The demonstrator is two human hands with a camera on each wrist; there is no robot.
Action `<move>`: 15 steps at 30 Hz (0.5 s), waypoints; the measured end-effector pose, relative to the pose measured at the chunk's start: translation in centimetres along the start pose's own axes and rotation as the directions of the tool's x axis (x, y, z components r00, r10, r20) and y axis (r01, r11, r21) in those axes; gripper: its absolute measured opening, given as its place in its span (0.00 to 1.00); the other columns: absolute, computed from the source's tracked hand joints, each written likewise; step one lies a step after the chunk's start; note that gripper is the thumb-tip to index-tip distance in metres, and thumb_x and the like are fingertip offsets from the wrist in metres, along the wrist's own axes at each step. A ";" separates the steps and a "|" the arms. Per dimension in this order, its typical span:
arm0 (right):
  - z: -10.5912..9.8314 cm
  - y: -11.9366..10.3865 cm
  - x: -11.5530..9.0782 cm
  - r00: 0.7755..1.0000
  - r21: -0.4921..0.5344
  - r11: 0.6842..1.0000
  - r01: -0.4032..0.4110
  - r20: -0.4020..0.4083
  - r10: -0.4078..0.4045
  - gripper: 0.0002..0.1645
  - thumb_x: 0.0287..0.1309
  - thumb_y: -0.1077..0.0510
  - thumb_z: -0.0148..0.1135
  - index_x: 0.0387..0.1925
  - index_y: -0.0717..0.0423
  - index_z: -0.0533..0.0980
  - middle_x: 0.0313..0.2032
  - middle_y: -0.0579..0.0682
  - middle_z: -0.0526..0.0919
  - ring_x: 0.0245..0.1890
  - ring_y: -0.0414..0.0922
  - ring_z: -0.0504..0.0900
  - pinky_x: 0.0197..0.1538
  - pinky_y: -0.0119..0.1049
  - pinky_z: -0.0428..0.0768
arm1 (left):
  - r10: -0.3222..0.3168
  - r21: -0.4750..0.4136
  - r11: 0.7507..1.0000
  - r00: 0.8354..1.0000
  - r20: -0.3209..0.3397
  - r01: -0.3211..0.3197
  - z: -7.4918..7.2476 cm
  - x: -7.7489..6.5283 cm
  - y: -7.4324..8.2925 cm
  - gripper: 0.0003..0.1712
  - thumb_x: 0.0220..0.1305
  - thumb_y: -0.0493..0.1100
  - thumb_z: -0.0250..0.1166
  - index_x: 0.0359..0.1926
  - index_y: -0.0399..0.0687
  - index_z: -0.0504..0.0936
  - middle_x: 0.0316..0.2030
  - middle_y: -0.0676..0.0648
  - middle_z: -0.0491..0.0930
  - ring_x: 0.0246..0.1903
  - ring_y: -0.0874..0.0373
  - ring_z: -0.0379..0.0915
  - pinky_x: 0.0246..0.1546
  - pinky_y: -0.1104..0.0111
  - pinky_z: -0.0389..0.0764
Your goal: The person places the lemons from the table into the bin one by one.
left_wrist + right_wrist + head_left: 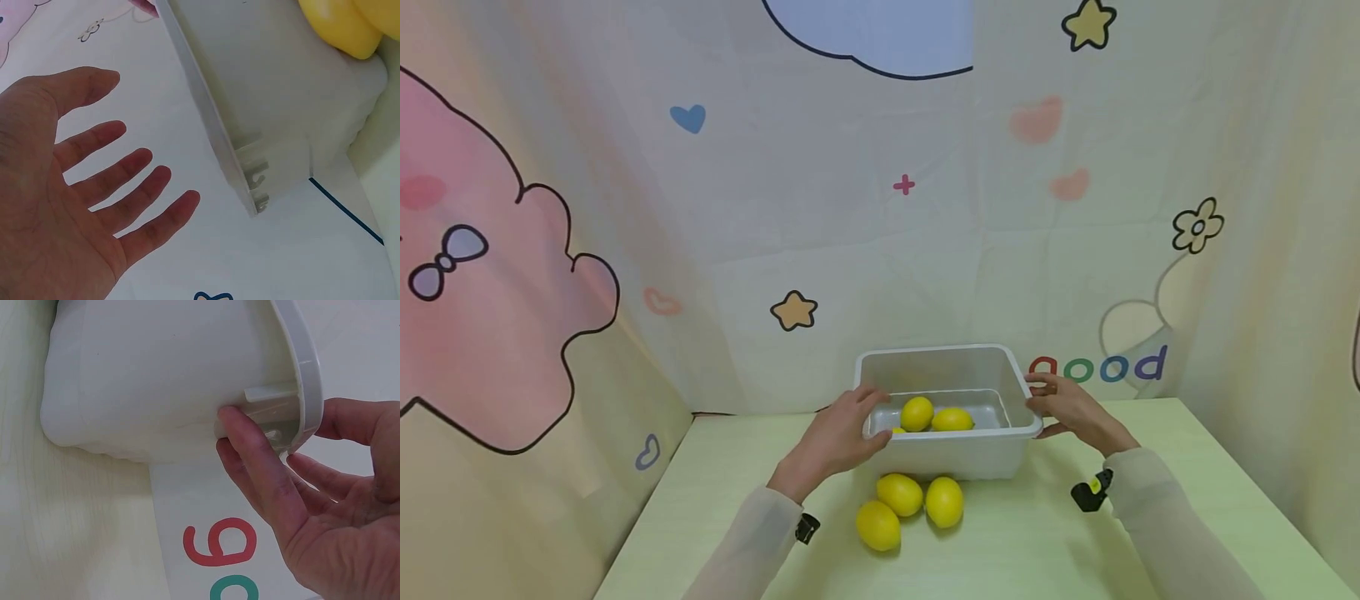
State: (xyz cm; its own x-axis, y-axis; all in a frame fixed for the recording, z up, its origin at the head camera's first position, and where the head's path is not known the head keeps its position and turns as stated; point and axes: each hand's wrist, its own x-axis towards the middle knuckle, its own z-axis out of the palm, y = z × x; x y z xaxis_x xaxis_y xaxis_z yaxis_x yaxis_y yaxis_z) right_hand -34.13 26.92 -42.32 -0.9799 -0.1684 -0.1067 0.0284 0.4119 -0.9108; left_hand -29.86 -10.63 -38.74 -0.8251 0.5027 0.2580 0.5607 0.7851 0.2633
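Note:
A white plastic bin [955, 458] stands on the table near the backdrop. Inside it lie two lemons [953, 419], and a sliver of another yellow one shows behind the front rim. My left hand [838, 433] is at the bin's left side; the left wrist view shows its fingers spread, apart from the rim [209, 112]. My right hand [325, 494] holds the bin's right rim, with fingers tucked under the lip against the outer wall [150, 375] and the thumb at the rim's other side. Three lemons, one of them a front lemon [878, 526], lie before the bin.
The pale green table [1022, 542] ends against a printed cloth backdrop [850, 208] behind the bin. Cloth also hangs on the left and right sides. Black wrist cameras, one a right-hand camera [1090, 493], sit at both sleeves.

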 end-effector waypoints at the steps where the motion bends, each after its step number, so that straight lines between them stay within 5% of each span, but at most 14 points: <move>1: 0.0 0.0 0.0 1.000 -0.002 1.000 0.001 0.001 -0.001 0.37 0.67 0.60 0.55 0.72 0.65 0.54 0.65 0.73 0.65 0.52 0.58 0.80 0.41 0.47 0.87 | 0.008 0.004 1.000 1.000 -0.013 -0.008 0.1 -0.2 0.0 0.29 0.64 0.54 0.65 0.64 0.52 0.74 0.62 0.50 0.73 0.57 0.51 0.73 0.56 0.56 0.80; 7: 0.0 0.0 -0.1 1.000 -0.007 1.000 -0.001 -0.001 0.001 0.37 0.67 0.59 0.55 0.72 0.64 0.54 0.65 0.73 0.65 0.52 0.58 0.80 0.41 0.47 0.87 | 0.042 0.031 0.999 0.997 -0.062 -0.040 0.8 -1.3 0.1 0.25 0.64 0.53 0.65 0.61 0.55 0.75 0.58 0.52 0.74 0.54 0.54 0.73 0.48 0.61 0.83; 15: 0.0 0.1 0.0 1.000 -0.012 1.000 -0.005 0.002 0.005 0.38 0.67 0.59 0.55 0.73 0.64 0.54 0.65 0.73 0.65 0.52 0.57 0.81 0.41 0.47 0.87 | 0.077 0.029 0.997 0.996 -0.046 -0.075 1.6 -3.0 0.7 0.24 0.64 0.53 0.64 0.60 0.55 0.76 0.59 0.50 0.75 0.54 0.53 0.75 0.47 0.58 0.84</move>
State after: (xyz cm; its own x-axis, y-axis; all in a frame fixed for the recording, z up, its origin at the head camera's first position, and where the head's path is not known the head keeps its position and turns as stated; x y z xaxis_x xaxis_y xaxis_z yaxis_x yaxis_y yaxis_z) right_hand -34.17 26.97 -42.37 -0.9794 -0.1683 -0.1118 0.0307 0.4230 -0.9056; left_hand -27.05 -10.99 -40.84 -0.7755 0.5441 0.3204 0.6190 0.7551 0.2160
